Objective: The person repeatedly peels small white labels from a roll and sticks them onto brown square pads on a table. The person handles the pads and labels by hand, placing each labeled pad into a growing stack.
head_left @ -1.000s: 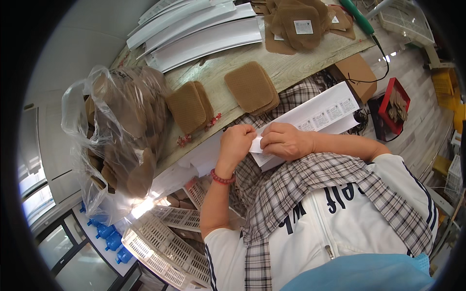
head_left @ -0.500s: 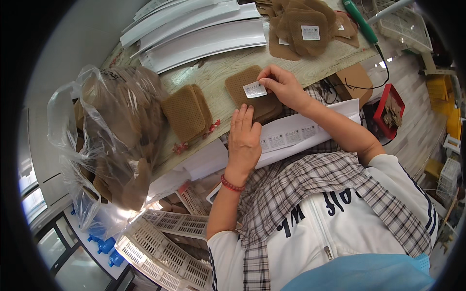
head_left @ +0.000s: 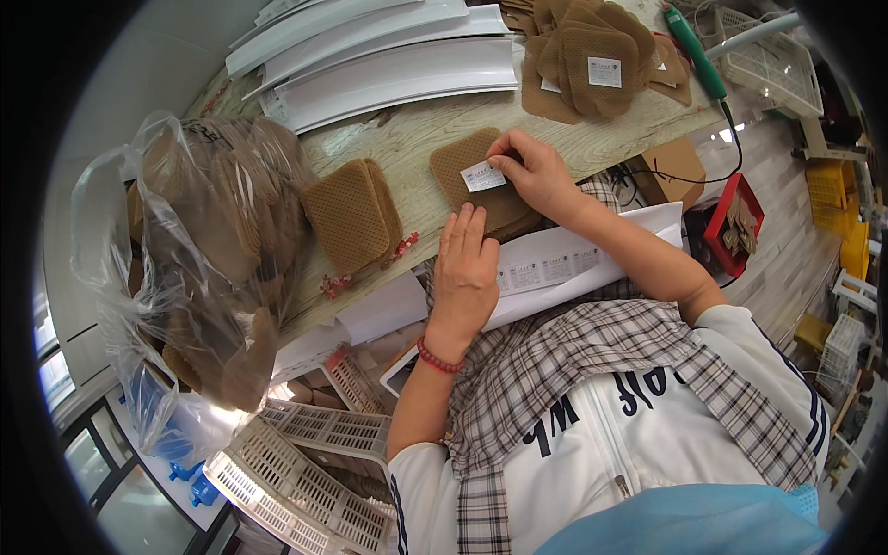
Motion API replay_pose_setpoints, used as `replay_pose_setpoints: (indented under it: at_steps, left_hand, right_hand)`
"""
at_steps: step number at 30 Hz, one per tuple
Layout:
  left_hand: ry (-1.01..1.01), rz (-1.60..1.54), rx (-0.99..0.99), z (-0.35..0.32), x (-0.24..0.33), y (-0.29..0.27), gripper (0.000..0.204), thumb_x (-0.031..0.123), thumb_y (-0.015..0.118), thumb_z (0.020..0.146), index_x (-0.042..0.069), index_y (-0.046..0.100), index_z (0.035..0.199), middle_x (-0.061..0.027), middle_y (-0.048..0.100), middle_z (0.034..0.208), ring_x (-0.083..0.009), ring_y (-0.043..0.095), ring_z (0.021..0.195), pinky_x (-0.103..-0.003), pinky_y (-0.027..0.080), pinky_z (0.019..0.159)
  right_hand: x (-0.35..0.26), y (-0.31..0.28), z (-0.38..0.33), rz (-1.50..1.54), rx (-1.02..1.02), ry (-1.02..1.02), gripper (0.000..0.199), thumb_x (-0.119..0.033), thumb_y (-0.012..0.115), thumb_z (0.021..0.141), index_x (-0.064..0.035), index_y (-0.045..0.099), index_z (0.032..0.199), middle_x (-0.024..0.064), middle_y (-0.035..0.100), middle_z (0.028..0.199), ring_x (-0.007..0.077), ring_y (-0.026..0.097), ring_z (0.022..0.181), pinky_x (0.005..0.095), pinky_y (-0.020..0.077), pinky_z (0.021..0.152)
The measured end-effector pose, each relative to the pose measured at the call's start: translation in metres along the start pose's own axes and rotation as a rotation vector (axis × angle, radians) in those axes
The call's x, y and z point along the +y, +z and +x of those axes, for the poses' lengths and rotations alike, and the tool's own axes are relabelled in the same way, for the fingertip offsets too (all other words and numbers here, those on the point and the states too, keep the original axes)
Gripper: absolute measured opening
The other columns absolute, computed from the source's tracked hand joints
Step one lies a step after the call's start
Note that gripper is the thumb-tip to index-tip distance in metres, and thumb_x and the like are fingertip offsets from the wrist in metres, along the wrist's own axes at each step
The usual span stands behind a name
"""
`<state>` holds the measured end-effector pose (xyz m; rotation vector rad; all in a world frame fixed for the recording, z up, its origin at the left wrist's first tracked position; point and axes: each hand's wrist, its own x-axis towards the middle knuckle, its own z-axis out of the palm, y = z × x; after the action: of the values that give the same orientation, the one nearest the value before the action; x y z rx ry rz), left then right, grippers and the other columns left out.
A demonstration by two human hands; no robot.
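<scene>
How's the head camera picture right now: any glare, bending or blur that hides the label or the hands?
Head view: fisheye bending curves the white panels and the bench edge; black vignette rings the frame. Glare is strong on the clear plastic bag and from the windows at lower left. The right hand, the white label on the brown pad and the left hand are evenly lit and sharp; the label's print is too small to read.

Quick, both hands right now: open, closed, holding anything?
Left hand: open, flat on the label sheet.
Right hand: fingertips pressing a white label onto a brown pad.
</scene>
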<state>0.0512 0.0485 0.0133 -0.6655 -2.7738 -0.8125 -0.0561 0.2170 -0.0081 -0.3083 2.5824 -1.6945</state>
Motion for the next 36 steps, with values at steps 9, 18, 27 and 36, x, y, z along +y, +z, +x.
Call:
replay_pose_setpoints:
  at_steps: [9, 18, 27, 36]
  left_hand:
    - [-0.003, 0.002, -0.001, -0.0005, 0.0006, 0.0005, 0.012, -0.009, 0.054, 0.076, -0.006, 0.06, 0.086, -0.0253, 0.056, 0.132, -0.0415, 0.05, 0.131, -0.053, 0.038, 0.112]
    - [-0.065, -0.044, 0.002, 0.0013, 0.0068, -0.0032, 0.004, -0.007, 0.056, 0.08, -0.004, 0.058, 0.083, -0.0282, 0.043, 0.147, -0.0398, 0.048, 0.132, -0.055, 0.037, 0.113]
    - [-0.051, 0.027, -0.088, 0.0046, 0.0052, -0.0043, 0.003, -0.003, 0.057, 0.081, -0.001, 0.059, 0.081, -0.0263, 0.04, 0.152, -0.0365, 0.046, 0.136, -0.058, 0.027, 0.118]
    - [-0.049, 0.048, -0.066, 0.002, 0.0054, -0.0001, 0.007, -0.006, 0.056, 0.076, -0.002, 0.059, 0.081, -0.0232, 0.045, 0.149, -0.0359, 0.045, 0.135, -0.056, 0.026, 0.118]
  right_hand:
    - [0.0027, -0.0004, 0.0002, -0.008, -0.01, 0.0, 0.011, -0.01, 0.068, 0.093, -0.0009, 0.063, 0.098, 0.0099, 0.069, 0.087, 0.0201, 0.065, 0.079, 0.033, 0.0516, 0.072]
    - [-0.002, -0.002, 0.0011, -0.022, -0.006, -0.022, 0.012, -0.013, 0.069, 0.091, -0.0037, 0.065, 0.095, 0.013, 0.07, 0.085, 0.0305, 0.068, 0.078, 0.0391, 0.0526, 0.069]
    - [-0.002, -0.0025, 0.0004, -0.059, -0.003, -0.032, 0.012, -0.015, 0.07, 0.091, -0.0049, 0.065, 0.094, 0.0125, 0.07, 0.084, 0.031, 0.068, 0.078, 0.0402, 0.0527, 0.068]
    - [-0.0052, -0.0004, -0.0025, -0.132, 0.022, -0.055, 0.011, -0.014, 0.069, 0.09, -0.0059, 0.063, 0.095, 0.0119, 0.069, 0.086, 0.0328, 0.067, 0.079, 0.0416, 0.0525, 0.068]
